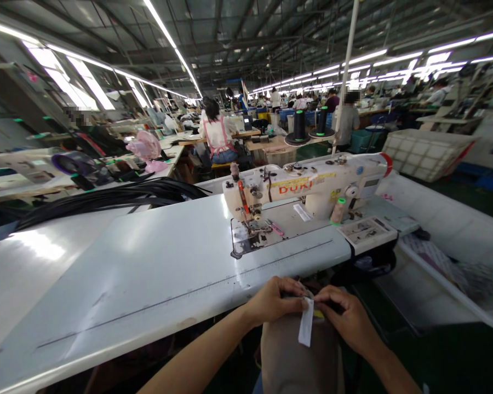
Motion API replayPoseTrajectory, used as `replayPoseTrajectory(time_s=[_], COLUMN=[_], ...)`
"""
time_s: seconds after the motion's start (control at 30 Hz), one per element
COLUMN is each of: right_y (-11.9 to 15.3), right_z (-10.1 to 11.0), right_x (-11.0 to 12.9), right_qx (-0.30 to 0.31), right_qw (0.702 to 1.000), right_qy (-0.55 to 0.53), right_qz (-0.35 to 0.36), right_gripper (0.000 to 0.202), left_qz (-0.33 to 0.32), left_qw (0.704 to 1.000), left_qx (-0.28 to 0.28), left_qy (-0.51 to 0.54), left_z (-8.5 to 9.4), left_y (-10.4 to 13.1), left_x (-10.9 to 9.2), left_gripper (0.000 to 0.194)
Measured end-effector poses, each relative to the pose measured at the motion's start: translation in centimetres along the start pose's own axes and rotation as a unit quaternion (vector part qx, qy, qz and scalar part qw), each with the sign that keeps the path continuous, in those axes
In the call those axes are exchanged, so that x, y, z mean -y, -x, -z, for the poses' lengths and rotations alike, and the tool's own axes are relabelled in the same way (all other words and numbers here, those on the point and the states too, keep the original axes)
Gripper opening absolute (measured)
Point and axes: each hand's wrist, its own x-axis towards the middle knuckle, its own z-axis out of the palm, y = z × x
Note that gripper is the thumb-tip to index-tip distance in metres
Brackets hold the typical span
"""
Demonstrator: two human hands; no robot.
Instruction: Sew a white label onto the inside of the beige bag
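In front of the table edge, over my lap, lies a brown-grey fabric piece. A narrow white label strip hangs down over it from between my fingers. My left hand is closed, its thumb and fingers pinching the label's top end against the fabric. From the other side my right hand pinches at the same spot, thumb and forefinger together beside the label. A small yellow patch shows on the fabric by my right fingers. Exactly what the right fingertips grip is partly hidden.
A white sewing machine stands on the pale table. Pink-handled snips, a white slip and a thread spool lie around it. Black strips are heaped left. A white bin stands right. Co-workers sit beyond.
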Motion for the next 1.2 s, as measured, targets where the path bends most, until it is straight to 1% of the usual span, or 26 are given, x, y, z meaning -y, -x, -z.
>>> replayPoseTrajectory(time_s=[0.13,0.3,0.4,0.57,0.63,0.7,0.8,0.87,0.93,1.03,1.1,1.13,1.2], right_y=[-0.2,-0.3,0.0,0.5,0.6,0.7,0.7,0.6,0.5,0.4,0.4,0.5,0.6], right_z=[0.5,0.3,-0.3,-2.0,-2.3,-2.1,-1.4,-1.3,-1.4,-1.8,-1.5,-1.2,-0.7], right_x=[0.6,0.7,0.2,-0.7,-0.8,-0.7,-0.3,-0.1,0.0,0.1,0.4,0.7,1.4], right_qx=[0.022,0.048,0.015,-0.088,-0.115,-0.107,-0.045,-0.019,-0.025,-0.041,-0.041,-0.049,-0.084], right_qw=[0.998,0.993,0.989,0.974,0.969,0.975,0.993,0.997,0.998,0.998,0.996,0.992,0.977], right_qy=[0.040,0.072,0.098,0.124,0.124,0.115,0.082,0.066,0.052,0.041,0.071,0.099,0.166], right_qz=[0.043,0.082,0.108,0.165,0.181,0.157,0.069,0.036,0.040,0.039,0.043,0.056,0.106], right_gripper=[0.012,0.015,0.016,0.016,0.015,0.013,0.010,0.008,0.002,0.004,0.004,0.008,0.016], left_qz=[0.011,0.020,0.029,0.037,0.049,0.058,0.058,0.055,0.045,0.026,0.021,0.022,0.019], left_qw=[1.000,0.999,0.999,0.999,0.999,0.998,0.997,0.997,0.998,0.999,1.000,0.999,0.999], left_qx=[0.002,0.009,0.005,0.006,0.007,0.009,0.009,0.013,0.013,0.008,-0.002,-0.006,-0.011], left_qy=[0.015,0.036,0.035,0.010,0.008,0.021,0.046,0.051,0.042,0.022,0.023,0.027,0.031], left_z=[0.2,0.2,0.1,0.0,0.1,0.2,0.2,0.2,0.1,0.0,0.0,-0.1,-0.2], left_y=[0.1,0.0,-0.1,-0.1,-0.1,0.0,0.0,0.0,0.0,0.1,0.2,0.2,0.2], left_x=[0.2,0.4,0.4,0.4,0.4,0.4,0.3,0.2,0.2,0.3,0.4,0.4,0.5], left_gripper=[0.017,0.018,0.019,0.023,0.025,0.027,0.025,0.024,0.022,0.020,0.021,0.021,0.022])
